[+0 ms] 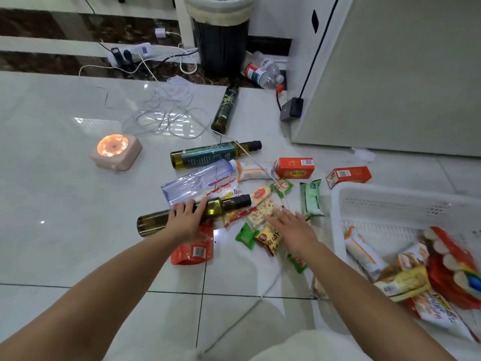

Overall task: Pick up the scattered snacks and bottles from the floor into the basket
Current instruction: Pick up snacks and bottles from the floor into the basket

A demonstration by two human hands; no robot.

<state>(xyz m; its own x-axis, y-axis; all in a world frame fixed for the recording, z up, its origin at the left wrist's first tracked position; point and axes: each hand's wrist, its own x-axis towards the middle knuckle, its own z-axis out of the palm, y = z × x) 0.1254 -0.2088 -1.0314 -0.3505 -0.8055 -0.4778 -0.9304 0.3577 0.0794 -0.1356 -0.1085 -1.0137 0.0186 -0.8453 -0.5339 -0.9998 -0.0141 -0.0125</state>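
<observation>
My left hand (186,220) lies over a dark green oil bottle (229,204) that rests on its side on the floor, fingers wrapped around its middle. My right hand (291,227) hovers open, fingers spread, over a nougat snack pack (263,213) and a yellow snack packet (269,239). Two more oil bottles (213,155) (225,108), a clear plastic bottle (197,179), red boxes (295,168) (348,175), a green wrapper (311,199) and a red pouch (194,251) lie scattered around. The white basket (385,204) at the right holds several snack packs.
A glowing pink lamp (115,151) sits at the left. Loose white cables (166,110) and a power strip (131,53) lie behind. A black bin (221,37) stands at the back, with a crushed bottle (263,74) beside it. A white cabinet (390,74) and black adapter (291,109) are on the right.
</observation>
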